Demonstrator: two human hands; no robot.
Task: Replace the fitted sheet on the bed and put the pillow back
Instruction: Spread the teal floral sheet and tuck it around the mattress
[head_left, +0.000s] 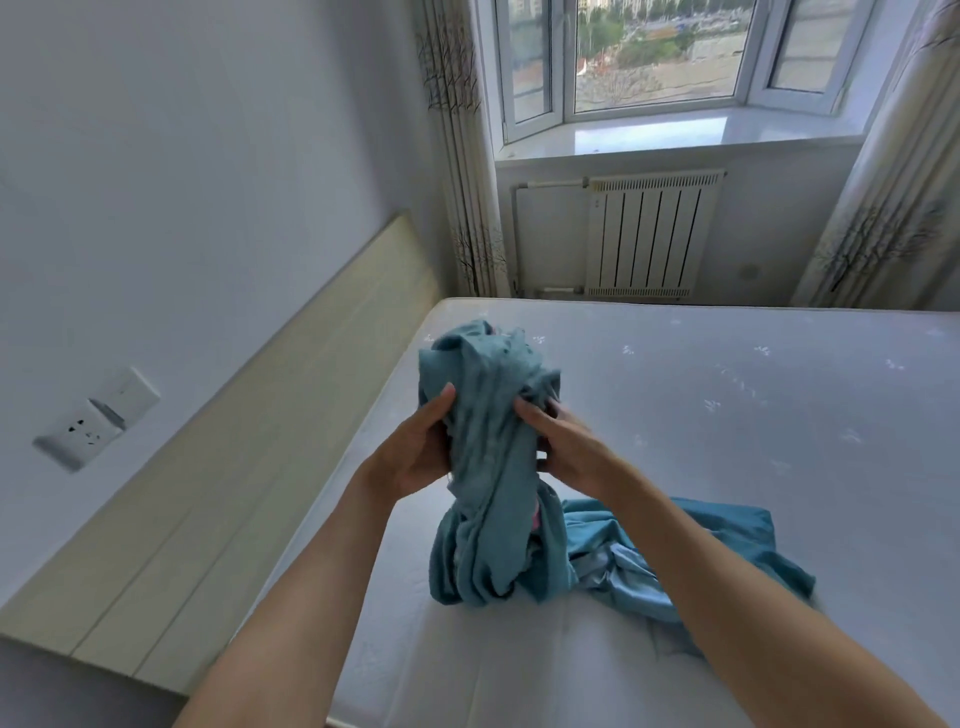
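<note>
A bunched teal fitted sheet (488, 447) is lifted above the bare white mattress (727, 426), its lower part trailing down and spreading over the mattress toward the right. My left hand (415, 452) grips the bunch from the left side. My right hand (566, 447) holds it from the right, fingers dug into the folds. A bit of pink fabric shows inside the folds low down. No pillow is in view.
A pale wooden headboard (249, 457) runs along the left wall, with a wall socket (88, 426) above it. Beyond the bed's far edge stand a white radiator (649, 234) under the window (660, 57) and patterned curtains (462, 156) on both sides.
</note>
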